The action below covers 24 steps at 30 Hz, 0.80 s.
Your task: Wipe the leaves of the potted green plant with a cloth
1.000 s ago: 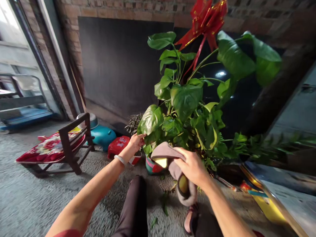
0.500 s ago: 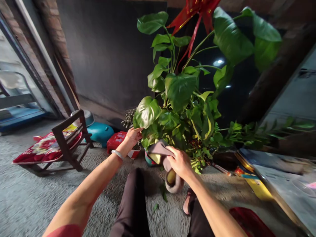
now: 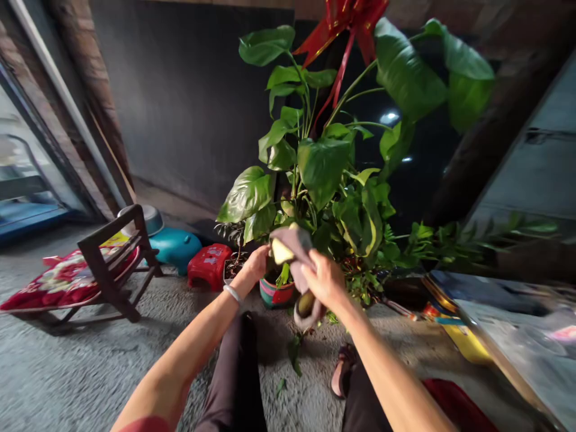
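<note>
A big potted plant (image 3: 330, 174) with broad green leaves stands before me, a red ribbon bow (image 3: 344, 18) at its top. My right hand (image 3: 324, 281) grips a grey and yellow cloth (image 3: 290, 249) and holds it up against the lower leaves. My left hand (image 3: 256, 263), a pale bangle on its wrist, reaches in under the leaves beside the cloth; whether it holds a leaf or stem is hidden. Just below the hands sits a small striped pot (image 3: 276, 294).
A dark wooden chair with a red cushion (image 3: 108, 264) stands at left, a teal container (image 3: 175, 247) and a red stool (image 3: 207, 266) behind it. Low leafy plants (image 3: 450, 246) and flat boards (image 3: 504, 336) lie at right. A dark panel (image 3: 189, 102) backs the plant.
My right hand has lifted the cloth higher into the lower leaves. My left hand has let go of the big leaf at left and moved down next to the cloth. The view shifted a little left.
</note>
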Available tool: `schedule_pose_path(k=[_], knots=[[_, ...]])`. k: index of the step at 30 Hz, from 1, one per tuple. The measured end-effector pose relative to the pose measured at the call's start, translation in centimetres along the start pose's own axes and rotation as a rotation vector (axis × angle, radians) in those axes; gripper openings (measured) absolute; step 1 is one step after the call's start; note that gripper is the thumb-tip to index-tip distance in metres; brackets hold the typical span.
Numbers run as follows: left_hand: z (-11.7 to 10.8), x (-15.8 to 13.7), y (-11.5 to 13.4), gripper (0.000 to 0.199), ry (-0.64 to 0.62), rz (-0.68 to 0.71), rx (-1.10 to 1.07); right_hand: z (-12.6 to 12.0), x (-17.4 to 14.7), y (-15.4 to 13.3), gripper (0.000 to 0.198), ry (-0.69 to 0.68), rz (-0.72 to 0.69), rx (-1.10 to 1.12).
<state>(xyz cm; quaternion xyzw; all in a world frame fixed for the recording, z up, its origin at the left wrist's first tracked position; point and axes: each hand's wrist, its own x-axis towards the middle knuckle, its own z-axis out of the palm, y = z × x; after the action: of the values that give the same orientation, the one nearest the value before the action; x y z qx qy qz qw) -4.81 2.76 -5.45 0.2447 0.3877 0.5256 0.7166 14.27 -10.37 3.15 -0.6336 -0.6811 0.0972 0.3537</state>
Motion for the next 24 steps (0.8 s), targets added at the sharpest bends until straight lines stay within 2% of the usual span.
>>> schedule_pose_path(k=[2, 4, 6, 8, 10, 11, 13, 16, 18, 20, 22, 24], knots=[[0.8, 0.1, -1.0, 0.016, 0.002, 0.016, -0.019, -0.1, -3.4, 1.1, 0.042, -0.103, -0.051, 0.022], [1.4, 0.1, -1.3, 0.024, 0.031, 0.035, -0.030, -2.4, -5.7, 1.3, 0.047, -0.105, -0.087, 0.057], [1.8, -0.1, -1.2, 0.026, 0.058, 0.052, -0.040, -5.4, -5.8, 0.4, 0.047, 0.023, -0.124, 0.081], [2.4, -0.6, -0.9, 0.022, 0.058, 0.066, -0.044, -7.5, -4.0, -1.2, 0.047, 0.217, -0.183, 0.089], [2.8, -1.3, -0.7, 0.019, 0.038, 0.072, -0.037, -7.5, -1.7, -2.7, 0.044, 0.327, -0.204, 0.065], [2.9, -1.8, -0.7, 0.019, 0.017, 0.072, -0.025, -6.7, -0.9, -3.2, 0.043, 0.322, -0.179, 0.043], [2.4, -2.8, -1.0, 0.019, -0.026, 0.071, 0.014, -4.0, -0.8, -3.0, 0.039, 0.208, -0.096, 0.007], [0.2, -4.6, -1.9, 0.018, -0.043, 0.076, 0.106, 0.2, -4.6, 0.1, 0.040, 0.028, -0.035, 0.110], [-1.3, -6.0, -2.4, 0.020, -0.025, 0.015, 0.203, 1.6, -8.5, 3.3, 0.040, 0.040, 0.038, 0.255], [-1.7, -7.5, -2.6, 0.025, -0.028, -0.049, 0.296, 1.5, -12.3, 6.4, 0.039, 0.091, 0.179, 0.369], [-0.4, -9.0, -2.2, 0.030, -0.086, -0.039, 0.360, 0.4, -15.3, 8.9, 0.041, 0.143, 0.315, 0.448], [2.8, -10.4, -1.4, 0.039, -0.207, 0.047, 0.411, -0.9, -17.4, 10.6, 0.042, 0.180, 0.424, 0.504]])
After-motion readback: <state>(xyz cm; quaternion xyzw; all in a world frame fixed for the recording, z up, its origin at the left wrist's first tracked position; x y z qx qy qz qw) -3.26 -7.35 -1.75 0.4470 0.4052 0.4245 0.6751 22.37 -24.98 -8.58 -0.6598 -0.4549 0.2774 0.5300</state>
